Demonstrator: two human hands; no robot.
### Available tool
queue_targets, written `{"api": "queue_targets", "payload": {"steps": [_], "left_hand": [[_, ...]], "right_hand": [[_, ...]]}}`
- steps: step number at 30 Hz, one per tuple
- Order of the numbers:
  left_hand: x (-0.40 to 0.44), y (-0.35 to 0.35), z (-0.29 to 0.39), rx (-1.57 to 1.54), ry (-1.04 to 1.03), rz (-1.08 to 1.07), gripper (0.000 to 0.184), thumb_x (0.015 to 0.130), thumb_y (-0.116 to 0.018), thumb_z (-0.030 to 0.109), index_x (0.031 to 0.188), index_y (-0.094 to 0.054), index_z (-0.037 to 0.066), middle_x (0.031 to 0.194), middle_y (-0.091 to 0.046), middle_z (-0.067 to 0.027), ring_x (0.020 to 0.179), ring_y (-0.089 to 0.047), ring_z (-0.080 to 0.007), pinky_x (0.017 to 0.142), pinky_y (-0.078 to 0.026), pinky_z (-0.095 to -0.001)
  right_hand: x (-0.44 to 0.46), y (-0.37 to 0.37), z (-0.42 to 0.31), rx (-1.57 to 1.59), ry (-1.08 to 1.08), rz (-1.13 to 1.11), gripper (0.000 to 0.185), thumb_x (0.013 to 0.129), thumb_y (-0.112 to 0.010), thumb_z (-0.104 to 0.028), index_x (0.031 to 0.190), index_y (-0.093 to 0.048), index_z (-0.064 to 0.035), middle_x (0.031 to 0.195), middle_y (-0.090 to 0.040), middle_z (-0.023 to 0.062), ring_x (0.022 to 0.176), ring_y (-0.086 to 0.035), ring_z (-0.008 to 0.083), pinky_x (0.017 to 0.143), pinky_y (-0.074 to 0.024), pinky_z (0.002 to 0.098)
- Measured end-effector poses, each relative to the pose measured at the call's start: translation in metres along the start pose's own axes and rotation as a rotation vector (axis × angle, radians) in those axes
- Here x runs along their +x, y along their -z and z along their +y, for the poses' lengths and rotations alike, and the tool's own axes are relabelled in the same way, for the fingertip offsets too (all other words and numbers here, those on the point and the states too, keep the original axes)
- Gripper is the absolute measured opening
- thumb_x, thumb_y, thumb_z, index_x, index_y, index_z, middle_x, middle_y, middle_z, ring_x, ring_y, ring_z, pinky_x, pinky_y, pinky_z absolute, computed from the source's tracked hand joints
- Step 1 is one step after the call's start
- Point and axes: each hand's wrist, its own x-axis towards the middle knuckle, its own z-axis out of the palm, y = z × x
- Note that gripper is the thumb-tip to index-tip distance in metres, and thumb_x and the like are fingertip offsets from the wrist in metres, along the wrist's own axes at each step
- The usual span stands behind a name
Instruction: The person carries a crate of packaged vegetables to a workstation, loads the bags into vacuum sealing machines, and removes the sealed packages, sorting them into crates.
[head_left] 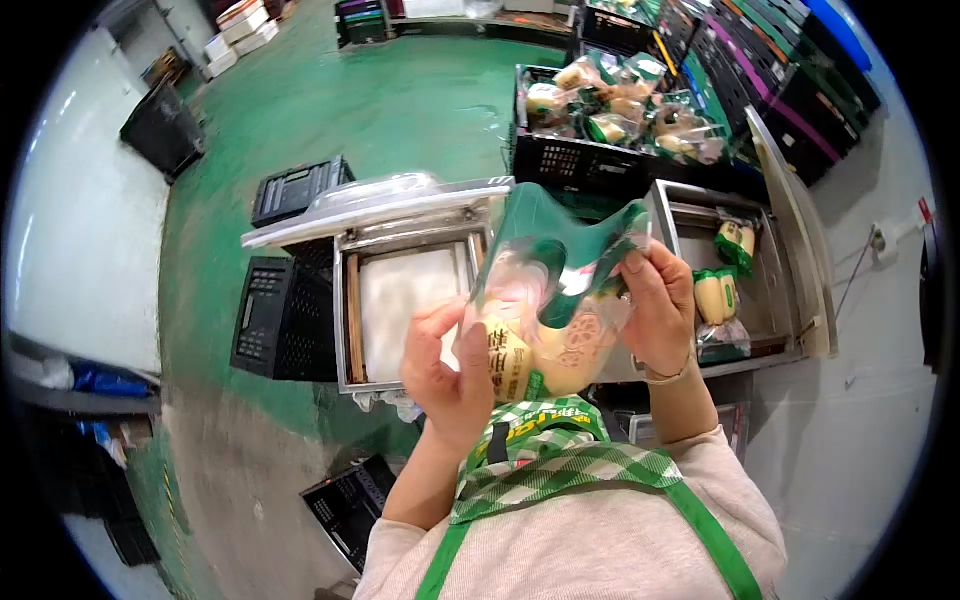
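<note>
In front of my chest I hold a clear plastic bag of lotus root (575, 355) with a green top and handle cut-outs. Printed lettering and a lotus-slice picture show on its front. My left hand (445, 375) pinches its left edge, thumb against the film. Up at the right corner of the green top, my right hand (660, 305) grips the plastic between thumb and fingers. To the right, an open steel chamber (785, 345) contains two packs of pale root pieces, a nearer pack (716, 297) and a farther pack (735, 243).
A second steel chamber (343, 335) with a white plate inside stands at the left, its lid (400, 205) raised. Beyond sits a black crate (575, 160) of bagged roots. More black crates (285, 320) stand left. Stacked crates (760, 90) line the right wall.
</note>
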Motion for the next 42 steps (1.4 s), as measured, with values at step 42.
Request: {"api": "queue_targets", "payload": {"steps": [42], "left_hand": [[-0.119,0.094,-0.281,-0.47,1.0,1.095,0.021,0.091,-0.049,0.021,0.077,-0.056,0.008,0.062,-0.046,0.0071,0.052,-0.037,-0.0015,0.045,-0.028,-0.0175]], "right_hand": [[0.047,0.001,0.433,-0.683,-0.605,-0.202,0.02,0.088,-0.051,-0.015,0.078,-0.058,0.0004,0.062,-0.048,-0.0031,0.056,-0.041,0.0048,0.051,-0.0353,0.0213]]}}
